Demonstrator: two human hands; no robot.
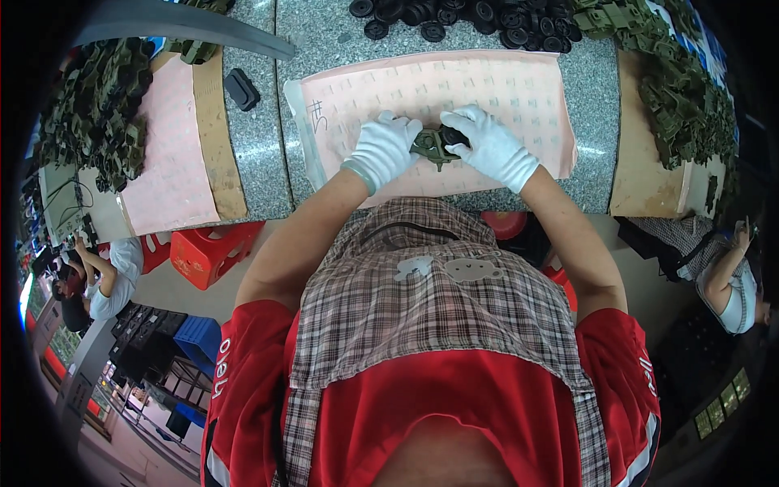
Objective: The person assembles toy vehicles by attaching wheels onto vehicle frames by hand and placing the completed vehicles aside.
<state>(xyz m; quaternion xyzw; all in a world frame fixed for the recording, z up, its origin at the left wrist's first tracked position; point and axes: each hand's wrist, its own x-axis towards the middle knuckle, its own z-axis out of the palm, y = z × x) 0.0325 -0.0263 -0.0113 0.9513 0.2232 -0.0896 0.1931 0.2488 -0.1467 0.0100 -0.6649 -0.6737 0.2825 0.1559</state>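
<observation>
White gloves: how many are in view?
2 white gloves: one on the left hand at the green part, one on the right hand at the black round part.

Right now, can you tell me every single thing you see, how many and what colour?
green part: one, olive, between the hands
black part: one, black, at the right fingers
pink sheets: two, pink, under the hands and at left
black wheels: many, black, far edge
green heaps: several, olive, both sides
black block: one, black, left of middle sheet
table: one, speckled grey, beneath everything
cardboard: two pieces, brown, left and right
curved bar: one, grey, upper left
red stool: at least one, red, left
apron: one, plaid, worn
left hand: one, white-gloved, on green part
right hand: one, white-gloved, on black part
</observation>
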